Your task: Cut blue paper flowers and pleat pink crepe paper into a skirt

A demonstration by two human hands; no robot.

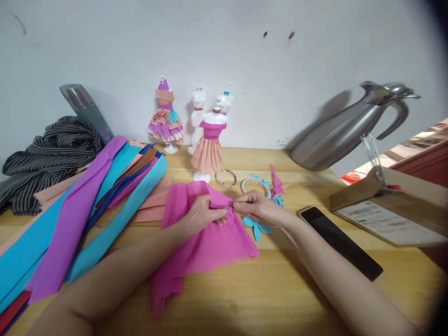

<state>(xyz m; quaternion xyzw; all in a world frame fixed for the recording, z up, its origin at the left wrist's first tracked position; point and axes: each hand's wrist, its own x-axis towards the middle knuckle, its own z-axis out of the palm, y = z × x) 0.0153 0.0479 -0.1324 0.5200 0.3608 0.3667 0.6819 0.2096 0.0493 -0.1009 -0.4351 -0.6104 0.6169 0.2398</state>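
Observation:
A sheet of magenta crepe paper (210,247) lies spread over the middle of the wooden table. My left hand (203,213) pinches its upper part between thumb and fingers. From the right, my right hand (257,206) is closed on a thin dark object (228,206) that lies against the magenta paper; its exact kind is too small to tell. The fingertips of both hands are a short gap apart. Just under my right hand sit turquoise paper petals (257,227). Behind the sheet stands a small mannequin (210,144) in a magenta and peach paper dress.
Colored paper strips (70,219) and striped cloth (52,158) cover the left. Other mannequins (166,116), a tape roll (245,186) and a beaded ring (226,178) are behind. A phone (341,242), cardboard box (392,210) and metal jug (336,128) occupy the right.

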